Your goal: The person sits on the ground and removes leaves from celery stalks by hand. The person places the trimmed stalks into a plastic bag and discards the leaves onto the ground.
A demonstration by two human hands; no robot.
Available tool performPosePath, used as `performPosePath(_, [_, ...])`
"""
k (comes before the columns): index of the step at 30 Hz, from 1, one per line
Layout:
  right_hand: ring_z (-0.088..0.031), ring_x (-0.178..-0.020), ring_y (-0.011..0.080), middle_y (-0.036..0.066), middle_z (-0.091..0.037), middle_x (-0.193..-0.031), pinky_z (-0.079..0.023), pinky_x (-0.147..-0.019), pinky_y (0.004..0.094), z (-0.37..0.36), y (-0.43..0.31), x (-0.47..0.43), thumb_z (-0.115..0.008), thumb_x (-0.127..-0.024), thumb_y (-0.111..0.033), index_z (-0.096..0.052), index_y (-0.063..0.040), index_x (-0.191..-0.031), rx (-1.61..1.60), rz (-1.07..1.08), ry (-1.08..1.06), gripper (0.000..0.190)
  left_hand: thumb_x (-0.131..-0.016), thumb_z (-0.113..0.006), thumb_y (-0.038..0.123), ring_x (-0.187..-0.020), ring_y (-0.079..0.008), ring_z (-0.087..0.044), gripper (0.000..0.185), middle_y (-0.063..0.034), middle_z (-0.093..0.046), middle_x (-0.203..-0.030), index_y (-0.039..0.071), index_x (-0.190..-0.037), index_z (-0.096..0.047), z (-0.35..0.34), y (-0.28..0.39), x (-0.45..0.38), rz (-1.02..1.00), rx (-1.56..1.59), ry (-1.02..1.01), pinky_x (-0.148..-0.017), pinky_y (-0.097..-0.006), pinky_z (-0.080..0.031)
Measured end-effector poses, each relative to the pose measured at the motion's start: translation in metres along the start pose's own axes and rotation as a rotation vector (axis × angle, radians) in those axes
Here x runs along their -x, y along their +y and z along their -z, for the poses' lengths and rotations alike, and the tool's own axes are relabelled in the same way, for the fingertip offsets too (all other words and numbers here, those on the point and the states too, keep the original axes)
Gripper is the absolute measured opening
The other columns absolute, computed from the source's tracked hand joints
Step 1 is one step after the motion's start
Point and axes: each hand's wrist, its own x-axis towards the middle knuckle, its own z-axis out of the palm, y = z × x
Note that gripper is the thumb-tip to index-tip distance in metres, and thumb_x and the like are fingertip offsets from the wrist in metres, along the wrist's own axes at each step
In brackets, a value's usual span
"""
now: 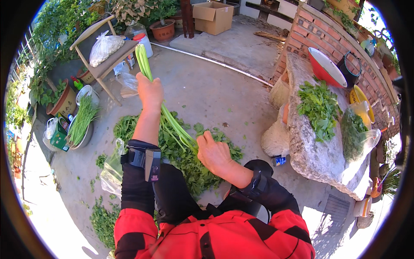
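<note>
My left hand [150, 92] is closed around a bunch of pale green celery stalks [143, 61], whose cut ends point up and away from me. The stalks slant down to the right towards my right hand [212, 151], which grips their lower, leafy part with bent fingers. Below both hands, a wide heap of celery leaves [184, 165] lies on the concrete floor in front of my knees. A clear plastic bag [113, 171] rests at the heap's left edge, partly behind my left forearm.
A stone slab table [300, 142] at the right holds leafy celery [318, 108] and a bagged bunch of greens [354, 129]. At the left stand a wooden chair [106, 69] and a bowl of long green stems [82, 123]. Another leaf pile [104, 221] lies lower left.
</note>
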Motion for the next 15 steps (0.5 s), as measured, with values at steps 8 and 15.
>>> performPosePath(8, [-0.058, -0.065, 0.0227, 0.014, -0.06, -0.075, -0.044, -0.06, 0.035, 0.011, 0.032, -0.008, -0.055, -0.08, -0.015, -0.057, -0.002, -0.092, -0.645, 0.01, -0.293, 0.017, -0.081, -0.057, 0.004, -0.088, -0.0411, -0.057, 0.037, -0.0216, -0.057, -0.092, 0.004, -0.114, -0.04, 0.0, 0.009, 0.017, -0.365, -0.094, 0.044, -0.074, -0.0449, -0.044])
performPosePath(15, [-0.054, -0.07, 0.0366, 0.016, -0.054, -0.075, -0.042, -0.059, 0.0445, -0.002, 0.044, -0.006, -0.052, -0.077, -0.005, -0.052, -0.001, -0.084, -0.394, 0.321, -0.117, 0.008, -0.077, -0.059, 0.001, -0.087, -0.0426, -0.055, 0.039, -0.0234, -0.055, -0.09, 0.001, -0.111, -0.041, 0.004, 0.031, 0.015, -0.266, -0.06, -0.085, -0.075, -0.0468, -0.042])
